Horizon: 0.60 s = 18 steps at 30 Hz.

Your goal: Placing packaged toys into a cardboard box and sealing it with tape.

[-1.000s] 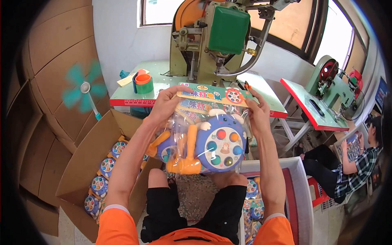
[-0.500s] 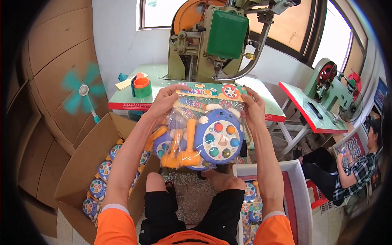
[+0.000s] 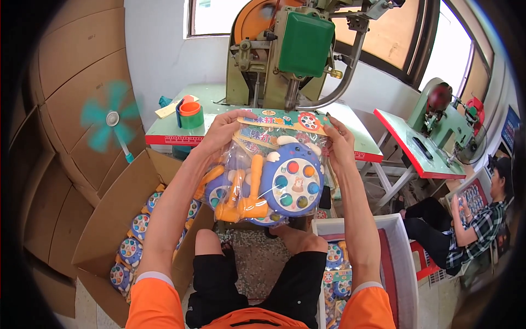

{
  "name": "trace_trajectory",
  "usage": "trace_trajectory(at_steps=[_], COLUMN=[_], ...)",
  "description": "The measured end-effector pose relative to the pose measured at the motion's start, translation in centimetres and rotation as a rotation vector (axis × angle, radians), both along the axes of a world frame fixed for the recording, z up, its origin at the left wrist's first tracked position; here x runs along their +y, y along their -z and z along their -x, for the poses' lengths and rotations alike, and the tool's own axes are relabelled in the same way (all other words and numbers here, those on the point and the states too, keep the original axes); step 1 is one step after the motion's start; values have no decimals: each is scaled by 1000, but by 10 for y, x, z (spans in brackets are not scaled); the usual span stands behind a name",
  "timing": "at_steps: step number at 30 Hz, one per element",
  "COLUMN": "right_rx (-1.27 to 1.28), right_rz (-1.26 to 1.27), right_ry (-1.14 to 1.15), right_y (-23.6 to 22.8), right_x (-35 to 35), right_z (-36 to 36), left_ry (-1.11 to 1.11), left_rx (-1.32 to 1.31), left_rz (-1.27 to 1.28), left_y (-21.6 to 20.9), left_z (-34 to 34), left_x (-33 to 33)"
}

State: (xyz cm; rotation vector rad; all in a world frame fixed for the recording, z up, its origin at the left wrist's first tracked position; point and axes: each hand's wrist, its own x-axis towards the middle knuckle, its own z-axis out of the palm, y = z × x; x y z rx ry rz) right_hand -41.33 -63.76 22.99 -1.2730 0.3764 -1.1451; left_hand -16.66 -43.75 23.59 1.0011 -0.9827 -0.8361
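My left hand [image 3: 223, 133] pinches the left end of the printed header card [image 3: 274, 120] on a clear bagged toy [image 3: 293, 178]. My right hand [image 3: 341, 143] is closed on the card's right end. Inside the bag are a round blue animal-shaped toy with coloured buttons and an orange toy hammer [image 3: 253, 189]. More bagged toys [image 3: 217, 189] of the same kind hang behind it, partly hidden. The card's top edge is at the front of a press machine [image 3: 305, 46] with a green cover, just below its lowered plunger [image 3: 292, 94].
The green-topped table [image 3: 164, 130] carries orange and green tape rolls [image 3: 190, 116]. Bagged toys fill a cardboard box [image 3: 98, 236] at left and lie in a white bin [image 3: 405, 263] at right. A fan [image 3: 113, 118] spins at left. A co-worker [image 3: 476, 230] sits at far right.
The bagged toy and both hands have risen slightly toward the machine. The machine's plunger has come down. At far right, the co-worker's hands have moved up a little.
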Motion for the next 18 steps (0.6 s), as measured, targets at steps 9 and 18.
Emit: trace_trajectory(at_steps=[9,18], right_rx=[202,38], right_rz=[-7,-482], right_ry=[35,-419], right_y=[21,129], right_x=[19,92], right_z=[15,95], left_ry=[-160,-343], left_rx=[-284,-404], left_rz=[109,347], left_y=[-4,48], left_z=[39,138], left_x=[41,116])
